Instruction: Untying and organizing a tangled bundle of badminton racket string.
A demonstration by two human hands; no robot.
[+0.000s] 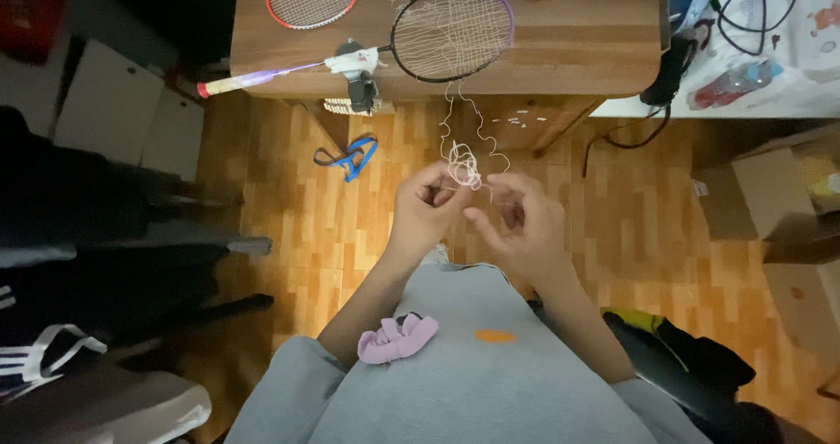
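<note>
left hand (423, 206): pinches the tangled white string (464, 166) | right hand (522, 223): pinches it too | string: runs up to the badminton racket (451, 33) on the table's (595, 50) front edge

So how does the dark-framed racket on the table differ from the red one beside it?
The dark-framed racket shows whole, handle included, with strings torn and loose string trailing down to the left hand and right hand. The red-framed racket is cut off by the picture's edge, its strings intact. Both lie flat on the wooden table.
</note>
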